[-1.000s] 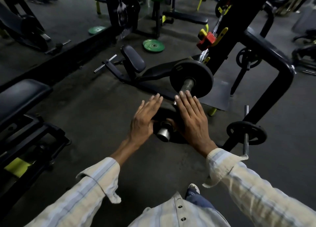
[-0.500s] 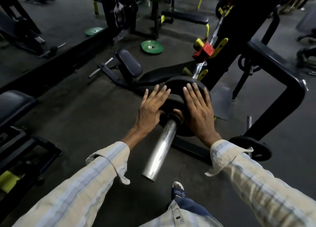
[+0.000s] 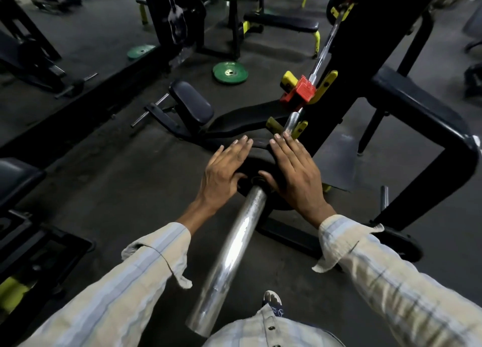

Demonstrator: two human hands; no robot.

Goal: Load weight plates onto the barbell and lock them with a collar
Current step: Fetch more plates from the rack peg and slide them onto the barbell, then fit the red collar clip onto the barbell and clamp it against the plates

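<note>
- The black weight plate (image 3: 257, 161) sits on the shiny barbell sleeve (image 3: 229, 255), far up it towards the rack, with a long bare stretch of sleeve running back to the person.
- The left hand (image 3: 225, 171) and right hand (image 3: 294, 174) both lie flat on the plate's face, fingers straight and together, one on each side of the sleeve, thumbs near the hub; neither grips anything.
- Judged from this, the step in hand is seating the plate: pushing it home along the sleeve. Whether it already meets another plate or the bar's shoulder behind it is hidden.
- The next move probably calls for an even push from both palms so the plate does not tilt and bind, then either another plate or the collar. I see no collar within reach.
- Edges: the black rack upright (image 3: 347, 67) and its yellow hooks (image 3: 300, 130) stand just beyond the fingertips, so knuckles have little room there.
- A small plate on a storage peg (image 3: 401, 239) sits low on the right, near the right sleeve cuff.
- To the left, open grey floor (image 3: 125, 190) gives room; green plates (image 3: 229, 72) lie well apart.
</note>
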